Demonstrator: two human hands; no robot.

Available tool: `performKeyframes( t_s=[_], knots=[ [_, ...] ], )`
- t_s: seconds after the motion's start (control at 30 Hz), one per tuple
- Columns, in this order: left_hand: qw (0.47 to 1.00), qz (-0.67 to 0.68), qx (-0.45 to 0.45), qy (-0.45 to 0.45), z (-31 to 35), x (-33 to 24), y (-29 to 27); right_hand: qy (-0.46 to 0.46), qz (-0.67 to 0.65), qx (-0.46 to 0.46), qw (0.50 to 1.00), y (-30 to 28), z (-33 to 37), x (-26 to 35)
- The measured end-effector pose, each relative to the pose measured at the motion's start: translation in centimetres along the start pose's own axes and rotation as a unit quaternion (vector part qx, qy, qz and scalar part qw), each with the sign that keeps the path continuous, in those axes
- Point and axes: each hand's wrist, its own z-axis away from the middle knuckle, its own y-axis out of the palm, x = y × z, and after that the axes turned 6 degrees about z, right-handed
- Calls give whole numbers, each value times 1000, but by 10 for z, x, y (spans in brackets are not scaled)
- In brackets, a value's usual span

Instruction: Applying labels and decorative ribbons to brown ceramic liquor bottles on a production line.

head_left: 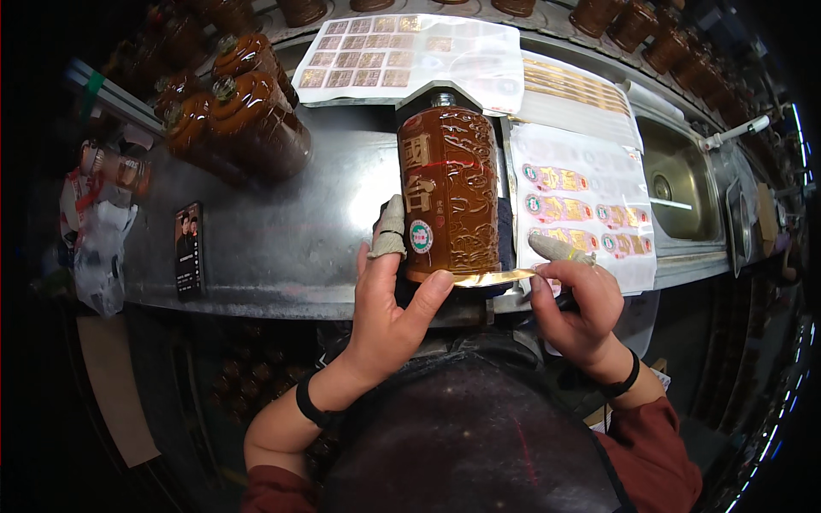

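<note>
Bottle [457, 197]: glossy, embossed brown
Gold strip [494, 278]: shiny
Left hand [381, 316]: grip clamped on bottle
Right hand [586, 308]: grip pinching strip
Nearby: sticker sheet [560, 150], metal bench [295, 227]

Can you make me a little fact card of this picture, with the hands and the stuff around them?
Main thing: brown bottle, lying with its neck away from the person
Left hand: at the bottle's near left corner, thumb at the left end of a gold strip
Right hand: pinching the strip's right end
Worn: pale finger covers, one showing on each hand
Sheets: sticker sheets, beyond the bottle and right of it
Far left: phone on a metal bench
Far right: sink
</note>
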Motion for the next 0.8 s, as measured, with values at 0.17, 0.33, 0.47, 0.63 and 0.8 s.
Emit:
performKeyframes(
  t_s=[0.17, 0.33, 0.47, 0.63, 0.8],
  knots=[
    [1000, 4, 10, -17, 1, 3, -1, 89, -49, 74, 992, 3, 3, -2],
    [1000, 16, 24, 3, 1, 4, -7, 313, -317, 61, 893, 0, 8, -9],
    [995, -87, 12, 39, 9, 4, -15, 185, -181, 169, 951, -4, -20, 6],
    [967, -203, -37, 151, 2, 19, -12, 124, -47, 172, 976, 11, -11, 12],
    [956, -213, -61, 191, -4, 3, -13, 133, -82, 162, 974, 1, -11, 11]
  ],
)
